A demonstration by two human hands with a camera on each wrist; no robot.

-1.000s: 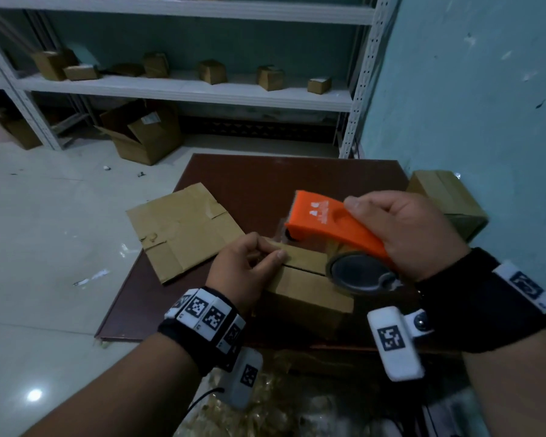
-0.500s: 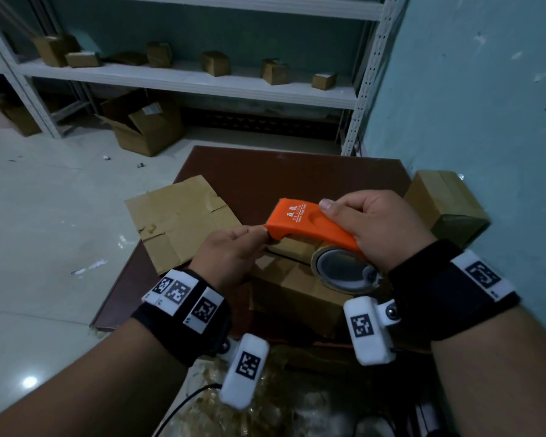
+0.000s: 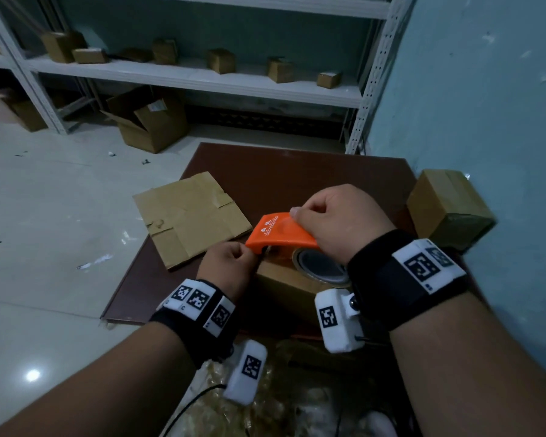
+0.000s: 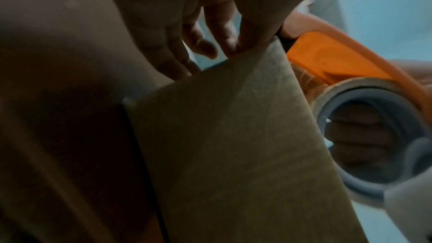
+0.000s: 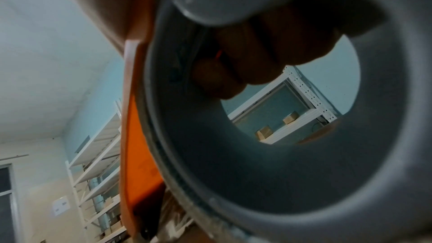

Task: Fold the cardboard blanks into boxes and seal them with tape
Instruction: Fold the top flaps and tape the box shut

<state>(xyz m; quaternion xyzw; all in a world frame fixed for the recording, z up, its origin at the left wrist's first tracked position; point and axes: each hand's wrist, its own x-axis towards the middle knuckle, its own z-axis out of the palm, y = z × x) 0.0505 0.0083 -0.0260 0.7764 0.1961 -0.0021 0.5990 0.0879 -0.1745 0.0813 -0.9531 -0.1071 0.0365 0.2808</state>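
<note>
A flat cardboard blank (image 3: 189,220) is seen lying at the left of the dark brown surface (image 3: 297,171), partly overhanging its left edge. Just right of it the left hand (image 3: 226,266) is set at the near left top edge of the folded box (image 3: 284,287); its fingers (image 4: 205,43) are curled over the box's upper rim at the corner, beside the orange nose of the tape dispenser (image 3: 281,233) — whether a tape end is pinched there cannot be told. The box stands on the near part of the surface, between the two wrists. The dispenser is held over the box's top, its tape roll (image 3: 323,266) resting at the box's upper edge. It is gripped by the right hand (image 3: 338,225), whose fingers (image 5: 245,62) are wrapped through the roll's grey core while the thumb is pressed on the orange shell. Further right, a sealed box (image 3: 448,209) is set against the blue wall. Behind — on a white shelf (image 3: 202,78) — several small boxes are lined up, and an open carton (image 3: 148,118) stands on the floor.
</note>
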